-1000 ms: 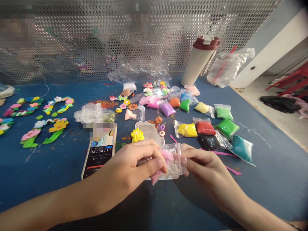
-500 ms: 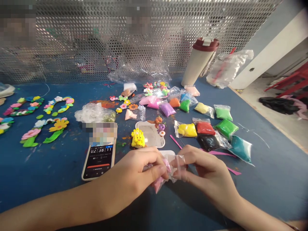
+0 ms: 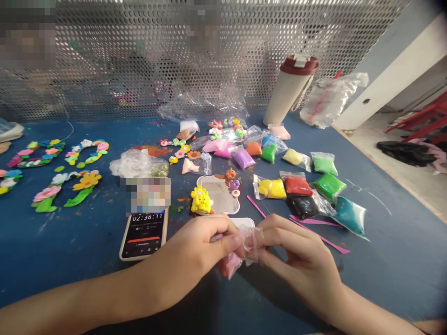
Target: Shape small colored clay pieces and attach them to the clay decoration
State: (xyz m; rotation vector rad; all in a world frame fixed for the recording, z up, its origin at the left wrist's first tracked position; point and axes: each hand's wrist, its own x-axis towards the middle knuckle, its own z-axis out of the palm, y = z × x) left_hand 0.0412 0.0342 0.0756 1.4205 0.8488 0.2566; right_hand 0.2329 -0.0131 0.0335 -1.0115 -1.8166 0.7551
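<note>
"Well, what's different from a second ago?"

"The small pink bag point(image 3: 231, 264) sits slightly lower, nearer the person, and its clear end looks gathered rather than spread. More of a white-edged object point(image 3: 247, 222) shows just beyond the fingers."

"Who holds what?"

"The left hand point(image 3: 202, 246) has its fingers curled in on the filled part, with pink showing below the thumb. The right hand point(image 3: 303, 249) pinches the clear end between thumb and forefinger, so the bag spans the two hands, above the worktop point(image 3: 391, 265)."

"And what does that mean for the work?"

"I'd judge the left fingers are steadying the contents while the right ones work the end. Whether the seal has parted, I can't tell; the plastic is too crumpled."

"Anything else near?"

"Beyond the left fingers, a yellow figure point(image 3: 200, 201) at the edge of a scalloped plate point(image 3: 223, 204); beyond the right, a thin pink tool point(image 3: 256, 205)."
</note>
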